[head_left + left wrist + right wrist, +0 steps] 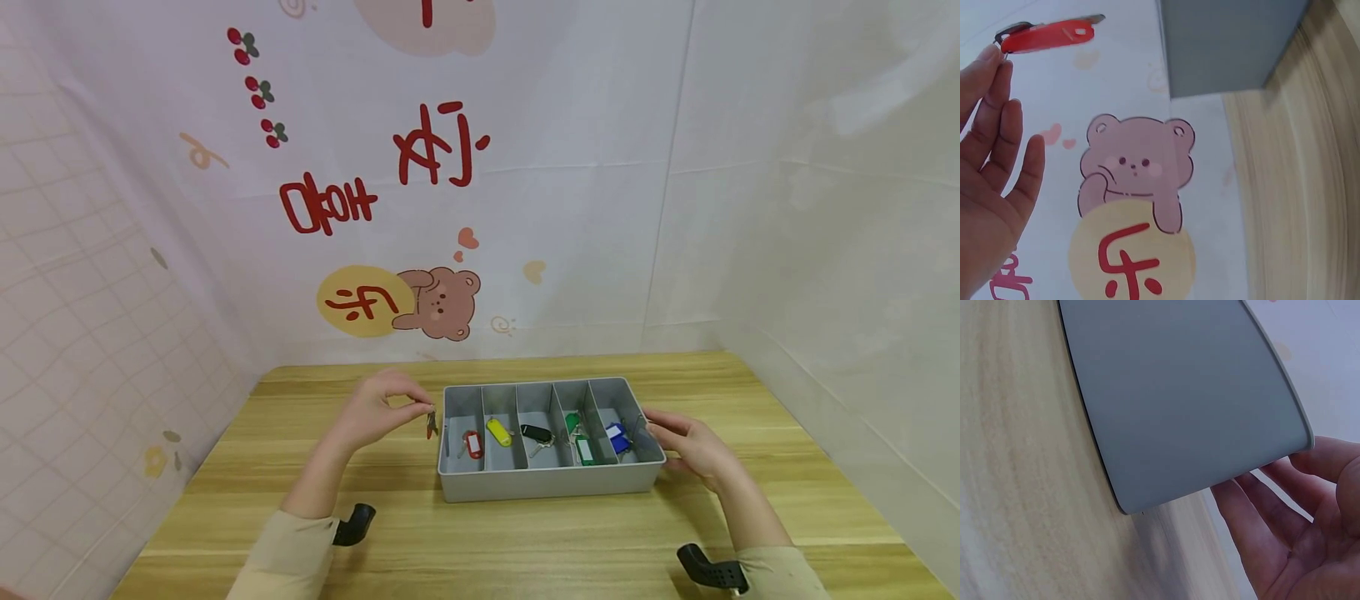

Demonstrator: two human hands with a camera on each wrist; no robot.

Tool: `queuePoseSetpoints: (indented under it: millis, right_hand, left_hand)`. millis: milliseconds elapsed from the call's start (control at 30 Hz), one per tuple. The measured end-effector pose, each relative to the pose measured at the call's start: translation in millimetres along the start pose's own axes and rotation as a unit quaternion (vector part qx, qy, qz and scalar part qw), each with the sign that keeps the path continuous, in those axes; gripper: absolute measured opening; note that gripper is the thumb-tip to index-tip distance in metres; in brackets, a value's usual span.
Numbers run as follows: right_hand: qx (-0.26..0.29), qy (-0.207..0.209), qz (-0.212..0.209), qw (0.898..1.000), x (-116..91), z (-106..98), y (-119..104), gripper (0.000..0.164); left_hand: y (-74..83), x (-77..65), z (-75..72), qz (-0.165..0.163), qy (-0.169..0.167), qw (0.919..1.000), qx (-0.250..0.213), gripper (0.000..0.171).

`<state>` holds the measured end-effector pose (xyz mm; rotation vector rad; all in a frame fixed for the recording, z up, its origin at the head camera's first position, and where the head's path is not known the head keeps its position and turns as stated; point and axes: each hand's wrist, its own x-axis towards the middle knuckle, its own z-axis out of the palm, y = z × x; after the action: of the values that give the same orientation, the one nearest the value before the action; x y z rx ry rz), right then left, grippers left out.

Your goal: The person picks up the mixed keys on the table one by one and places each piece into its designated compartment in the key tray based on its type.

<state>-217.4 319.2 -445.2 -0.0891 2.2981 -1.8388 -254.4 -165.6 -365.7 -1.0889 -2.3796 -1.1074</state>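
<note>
My left hand (pixel 378 408) pinches a key ring between thumb and fingertips, just off the left end of a grey divided tray (pixel 547 482). From the ring hang a red key tag (pixel 1047 36) and a metal key, whose tip shows past the tag. My right hand (pixel 693 446) holds the tray's right end. In the right wrist view, the thumb (pixel 1329 456) is at the rim and the fingers lie against the end wall. From left to right, the compartments hold a red tag (pixel 473 444), a yellow tag (pixel 498 432), a black tag (pixel 536 432), green tags (pixel 584 451) and blue tags (pixel 618 439), with keys.
The tray stands on a wood-grain table (pixel 525 542). A white printed cloth (pixel 570 208) with a bear and red characters hangs behind it, and cloth also borders both sides. Black wrist mounts (pixel 354 525) sit by both sleeves.
</note>
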Motion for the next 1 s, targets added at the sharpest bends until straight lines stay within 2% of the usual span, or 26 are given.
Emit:
queuePoseSetpoints:
  millis: [267, 500, 733, 1000]
  right_hand:
    - [0.000, 0.000, -0.002, 1.000, 0, 1, 0, 0.059]
    - [0.001, -0.001, -0.002, 1.000, -1, 1, 0, 0.059]
    - [-0.001, 0.001, -0.002, 1.000, -1, 1, 1, 0.059]
    - [-0.004, 0.006, -0.003, 1.000, -1, 0, 0, 0.059]
  left_hand:
    - [8.8, 10.3, 13.6, -0.033, 0.010, 0.9994, 0.006, 0.007]
    - [7.9, 16.2, 28.6, -0.053, 0.011, 0.9985, -0.003, 0.004]
    - [7.0, 20.7, 37.3, -0.082, -0.010, 0.9966, -0.006, 0.005]
    - [2.5, 25.4, 40.1, -0.087, -0.049, 0.9950, -0.005, 0.004]
